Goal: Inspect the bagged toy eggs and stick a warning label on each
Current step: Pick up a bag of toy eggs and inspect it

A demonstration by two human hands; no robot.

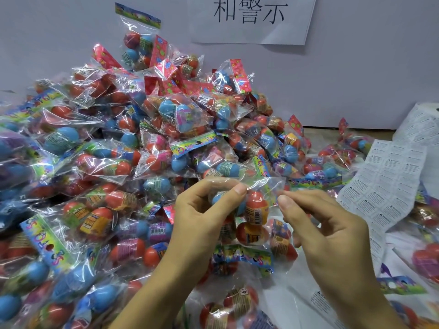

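A clear plastic bag of toy eggs (255,210), with red, orange and blue eggs inside, hangs in front of me above the pile. My left hand (202,217) pinches its top left edge between thumb and fingers. My right hand (325,229) pinches the bag's top right edge with thumb and forefinger. A strip of white warning labels (384,184) lies to the right, partly unrolled.
A big heap of bagged toy eggs (118,150) fills the left and centre against a pale wall. A paper sign with printed characters (251,17) hangs on the wall. More bags (237,302) lie near my wrists and at the right edge.
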